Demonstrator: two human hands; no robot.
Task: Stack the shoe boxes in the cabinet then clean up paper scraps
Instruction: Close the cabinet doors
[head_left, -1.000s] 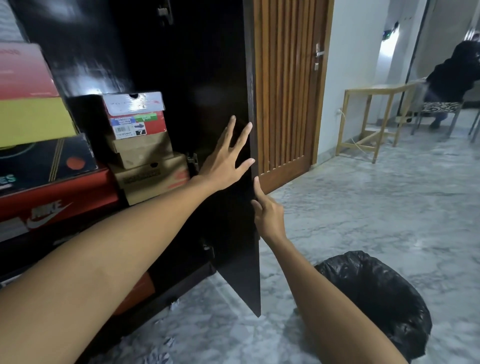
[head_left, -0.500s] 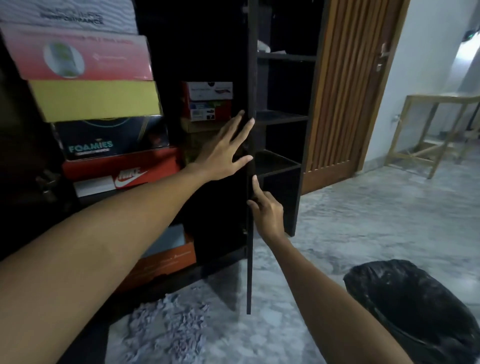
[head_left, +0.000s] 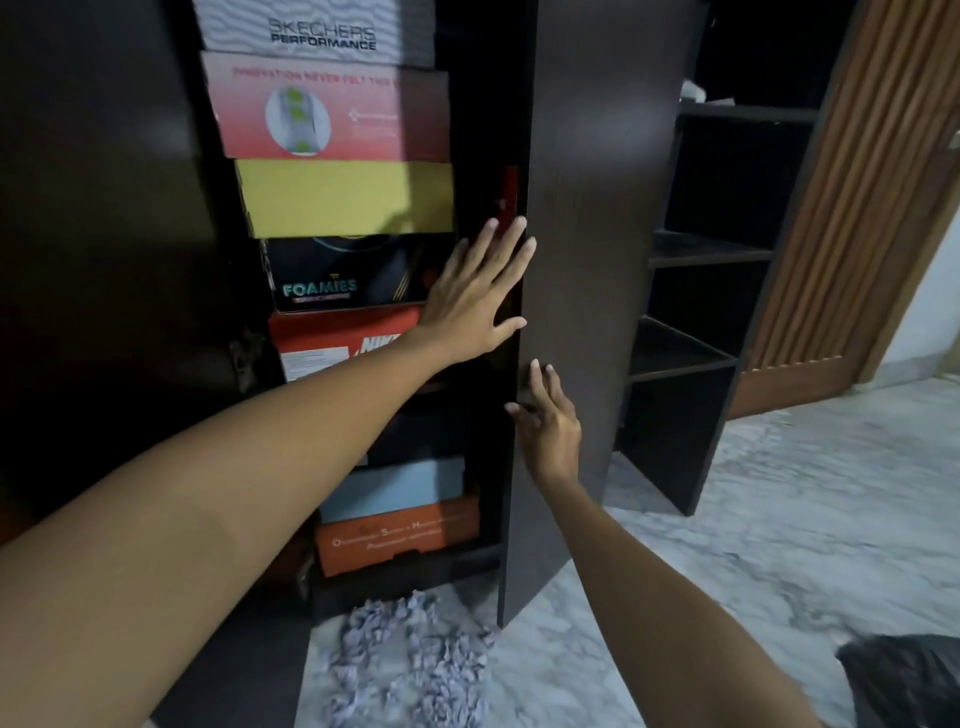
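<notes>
Head view shows seven shoe boxes (head_left: 343, 197) stacked in one column inside the dark cabinet (head_left: 104, 260). Left hand (head_left: 475, 296) lies flat, fingers spread, on the door (head_left: 587, 260) edge; right hand (head_left: 550, 421) touches the door's face, fingers loosely straight. One heap of paper scraps (head_left: 410, 660) lies on the floor (head_left: 753, 545) below.

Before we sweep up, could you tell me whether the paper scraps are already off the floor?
No, the paper scraps lie heaped on the floor.

"SKECHERS PERFORMANCE" on the grey-white box (head_left: 317, 31) high above the left hand (head_left: 475, 301), "FOAMIES" on the black box (head_left: 337, 275) just left of it, partial "NIKE" on the red box (head_left: 337, 338) below
</notes>
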